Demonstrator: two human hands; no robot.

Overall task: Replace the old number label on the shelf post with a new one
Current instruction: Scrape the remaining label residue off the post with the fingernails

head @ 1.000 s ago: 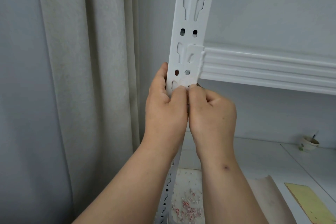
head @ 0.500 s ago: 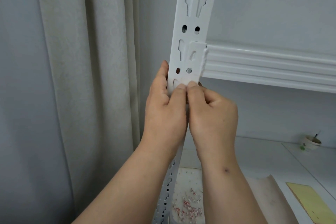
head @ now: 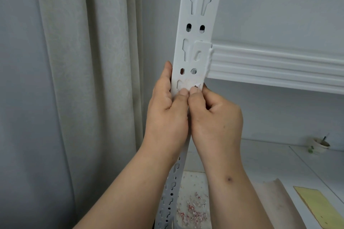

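Note:
A white slotted shelf post (head: 197,18) runs up the middle of the head view. Just below the shelf beam, a torn remnant of the old label (head: 191,85) with a dark mark clings to the post's face. My left hand (head: 167,109) wraps around the post's left edge, its thumb pressing at the remnant's lower edge. My right hand (head: 214,115) curls round the post's right edge, thumb tip side by side with the left thumb on the label. The lower part of the label is hidden by both thumbs.
A white ribbed shelf beam (head: 279,65) hooks onto the post and runs right. A curtain (head: 83,80) hangs to the left. Below, small red-and-white paper scraps (head: 193,210) lie on a white board, with a yellow sheet (head: 320,208) and a small cup (head: 320,145) on the surface.
Both thumbs have slid slightly down the post face, uncovering more of the scraped label patch. The view has shifted a little; the hands keep their grip.

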